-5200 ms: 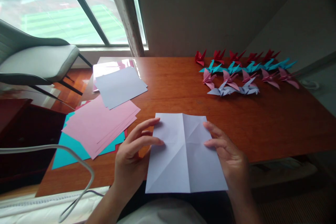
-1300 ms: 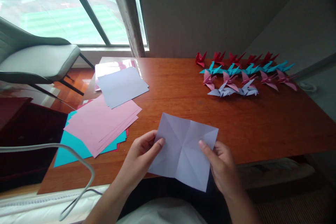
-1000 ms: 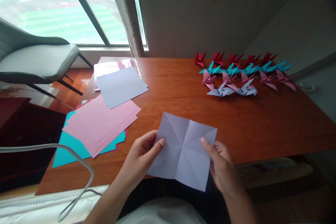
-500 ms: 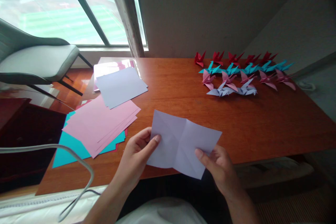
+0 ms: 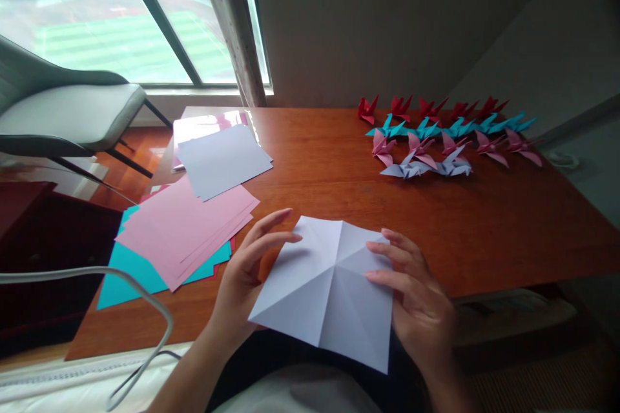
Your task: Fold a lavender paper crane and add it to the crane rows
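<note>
A pale lavender square of paper (image 5: 324, 284), creased across both middles and both diagonals, is held above the near edge of the wooden table (image 5: 339, 168). My left hand (image 5: 242, 277) supports its left side from beneath, forefinger stretched to the far left corner. On the right edge rests my right hand (image 5: 416, 297), fingers extended over the sheet and thumb hidden under it.
Loose sheets lie at the left: pink (image 5: 184, 226), teal (image 5: 126, 284) and lavender (image 5: 220, 158). Rows of folded paper cranes, red (image 5: 426, 106), teal (image 5: 450, 124), pink (image 5: 455, 143) and lavender (image 5: 426, 168), fill the far right. A grey chair (image 5: 68, 110) stands by the window. A grey cable (image 5: 145, 310) loops at the near left.
The sheet has been turned and tipped flatter toward me, and it now bulges up at its centre. Both hands have shifted from pinching the sides to fingers stretched along the edges.
</note>
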The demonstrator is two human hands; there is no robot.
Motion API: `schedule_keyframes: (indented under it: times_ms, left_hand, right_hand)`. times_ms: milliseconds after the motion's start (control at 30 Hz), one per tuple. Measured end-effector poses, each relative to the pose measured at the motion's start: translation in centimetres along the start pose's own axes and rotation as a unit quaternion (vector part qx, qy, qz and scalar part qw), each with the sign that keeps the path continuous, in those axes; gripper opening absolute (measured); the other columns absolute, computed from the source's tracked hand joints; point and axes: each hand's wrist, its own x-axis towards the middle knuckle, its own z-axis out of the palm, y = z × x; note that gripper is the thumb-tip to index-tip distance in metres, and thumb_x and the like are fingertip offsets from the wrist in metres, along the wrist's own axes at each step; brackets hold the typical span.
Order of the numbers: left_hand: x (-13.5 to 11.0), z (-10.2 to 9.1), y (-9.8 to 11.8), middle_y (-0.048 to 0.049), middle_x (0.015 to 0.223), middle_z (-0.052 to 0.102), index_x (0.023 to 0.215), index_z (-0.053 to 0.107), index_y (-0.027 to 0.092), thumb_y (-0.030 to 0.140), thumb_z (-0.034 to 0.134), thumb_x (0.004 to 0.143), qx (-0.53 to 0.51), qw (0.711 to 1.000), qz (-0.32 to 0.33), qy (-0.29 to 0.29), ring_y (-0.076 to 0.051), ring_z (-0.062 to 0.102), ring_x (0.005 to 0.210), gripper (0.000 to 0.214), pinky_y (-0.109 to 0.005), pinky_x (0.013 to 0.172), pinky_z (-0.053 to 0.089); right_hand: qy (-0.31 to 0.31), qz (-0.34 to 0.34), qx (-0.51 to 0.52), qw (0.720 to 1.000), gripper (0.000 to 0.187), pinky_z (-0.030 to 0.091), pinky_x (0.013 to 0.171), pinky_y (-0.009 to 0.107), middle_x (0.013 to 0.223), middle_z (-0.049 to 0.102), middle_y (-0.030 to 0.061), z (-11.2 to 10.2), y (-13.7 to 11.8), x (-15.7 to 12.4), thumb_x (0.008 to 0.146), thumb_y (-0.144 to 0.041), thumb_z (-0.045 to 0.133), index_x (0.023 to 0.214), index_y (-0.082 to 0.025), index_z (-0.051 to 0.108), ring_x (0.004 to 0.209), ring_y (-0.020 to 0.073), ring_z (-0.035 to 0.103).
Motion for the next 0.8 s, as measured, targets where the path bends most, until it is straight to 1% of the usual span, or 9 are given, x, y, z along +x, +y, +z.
schedule_keyframes:
  times_ms: [100, 200, 300, 333, 433, 533, 600, 667, 800]
  left_hand:
    - [-0.2, 0.0, 0.0, -0.0091, 0.121, 0.064, 0.112, 0.077, 0.028, 0.02, 0.076, 0.082, 0.006, 1.0, -0.02, 0.003, -0.023, 0.064, 0.113, 0.031, -0.025, 0.087, 0.055]
    - [-0.7, -0.3, 0.4, -0.0068, 0.106, 0.074, 0.112, 0.077, 0.028, 0.023, 0.076, 0.082, 0.011, 0.996, -0.062, -0.06, -0.02, 0.071, 0.09, 0.03, -0.02, 0.069, 0.056]
    - [-1.0, -0.6, 0.6, -0.005, 0.106, 0.078, 0.109, 0.079, 0.029, 0.025, 0.078, 0.079, 0.052, 0.995, -0.03, -0.085, -0.023, 0.073, 0.095, 0.03, -0.024, 0.078, 0.056]
    - [-1.0, -0.6, 0.7, -0.0042, 0.105, 0.079, 0.107, 0.079, 0.029, 0.024, 0.079, 0.077, 0.061, 0.995, -0.02, -0.077, -0.023, 0.073, 0.094, 0.031, -0.024, 0.078, 0.056]
    - [-0.9, -0.5, 0.7, -0.0025, 0.1, 0.08, 0.103, 0.08, 0.028, 0.023, 0.081, 0.072, 0.067, 0.997, -0.019, -0.033, -0.022, 0.074, 0.083, 0.032, -0.021, 0.066, 0.055]
    - [-0.8, -0.4, 0.6, -0.002, 0.099, 0.08, 0.101, 0.081, 0.028, 0.027, 0.083, 0.072, 0.063, 0.998, -0.019, -0.001, -0.021, 0.074, 0.081, 0.029, -0.02, 0.065, 0.054]
    - [-0.8, -0.4, 0.6, -0.0019, 0.097, 0.081, 0.102, 0.081, 0.029, 0.032, 0.088, 0.067, 0.059, 0.998, -0.007, 0.002, -0.021, 0.074, 0.081, 0.036, -0.021, 0.067, 0.054]
    - [-0.9, -0.5, 0.5, -0.0027, 0.098, 0.08, 0.105, 0.08, 0.029, 0.04, 0.092, 0.06, 0.05, 0.999, 0.008, -0.008, -0.022, 0.074, 0.081, 0.048, -0.022, 0.068, 0.055]
    - [-0.9, -0.6, 0.3, -0.0046, 0.103, 0.08, 0.107, 0.08, 0.029, 0.046, 0.091, 0.06, 0.049, 0.998, 0.018, -0.028, -0.024, 0.074, 0.088, 0.051, -0.024, 0.074, 0.056]
  right_hand:
    - [0.005, 0.003, 0.002, 1.0, 0.042, 0.046, 0.104, 0.053, 0.128, 0.068, 0.0046, 0.1, 0.4, -0.3, 0.086, 0.006, 0.056, 0.102, -0.028, 0.073, 0.134, 0.03, 0.049]
    - [0.01, 0.024, 0.011, 1.0, 0.04, 0.046, 0.104, 0.053, 0.129, 0.067, 0.0043, 0.3, 0.8, -0.4, 0.087, 0.005, 0.057, 0.101, -0.028, 0.074, 0.134, 0.0297, 0.049]
    - [0.012, 0.034, 0.011, 0.999, 0.038, 0.047, 0.104, 0.052, 0.127, 0.067, 0.0042, 0.4, 0.8, -0.2, 0.089, 0.003, 0.057, 0.101, -0.03, 0.074, 0.133, 0.0286, 0.051]
    - [0.013, 0.036, 0.006, 0.999, 0.038, 0.047, 0.103, 0.051, 0.127, 0.067, 0.0042, 0.5, 0.8, -0.2, 0.089, 0.002, 0.057, 0.101, -0.03, 0.074, 0.132, 0.0284, 0.051]
    - [0.025, 0.061, -0.008, 0.998, 0.038, 0.051, 0.097, 0.046, 0.13, 0.063, 0.0054, 0.6, 0.9, -0.5, 0.09, -0.002, 0.06, 0.107, -0.033, 0.074, 0.129, 0.0276, 0.052]
    - [0.059, 0.118, -0.012, 0.991, 0.04, 0.056, 0.084, 0.037, 0.123, 0.059, 0.007, 0.7, 1.1, -1.2, 0.09, -0.01, 0.064, 0.12, -0.035, 0.071, 0.111, 0.0233, 0.061]
    - [0.048, 0.142, -0.002, 0.989, 0.042, 0.057, 0.074, 0.031, 0.11, 0.063, 0.0055, 0.7, 1.3, -1.6, 0.091, -0.014, 0.065, 0.126, -0.037, 0.068, 0.095, 0.0196, 0.066]
    - [0.024, 0.142, 0.017, 0.989, 0.043, 0.058, 0.069, 0.027, 0.103, 0.07, 0.0034, 0.8, 1.2, -1.8, 0.092, -0.017, 0.065, 0.128, -0.039, 0.067, 0.088, 0.0183, 0.069]
    - [0.028, 0.127, 0.036, 0.991, 0.039, 0.061, 0.072, 0.025, 0.109, 0.075, 0.0012, 0.7, 0.3, -1.2, 0.092, -0.025, 0.068, 0.127, -0.04, 0.067, 0.092, 0.0186, 0.074]
